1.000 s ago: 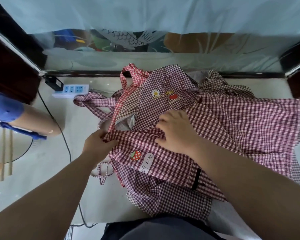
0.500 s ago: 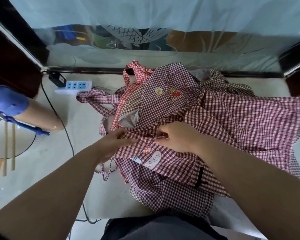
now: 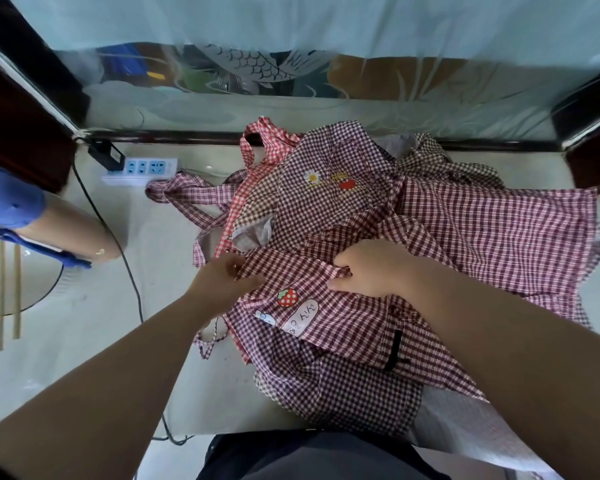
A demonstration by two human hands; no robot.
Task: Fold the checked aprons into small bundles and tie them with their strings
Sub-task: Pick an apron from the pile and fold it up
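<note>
I'm pinching the top edge of the strawberry-patch apron (image 3: 329, 323) w/ both hands, left hand (image 3: 222, 278) at its corner, right hand (image 3: 371, 268) mid-edge; it's lying atop the apron pile (image 3: 465, 220) on the table (image 3: 118, 341). I'm keeping the edge taut, folding straight, minding loose strings.

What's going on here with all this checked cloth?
A person is working at a table, on a checked apron with a strawberry patch. It lies on a loose pile of other checked aprons. The left hand pinches its upper edge, and the right hand grips bunched cloth further along that edge. No folded, tied bundle is in view yet.
</note>
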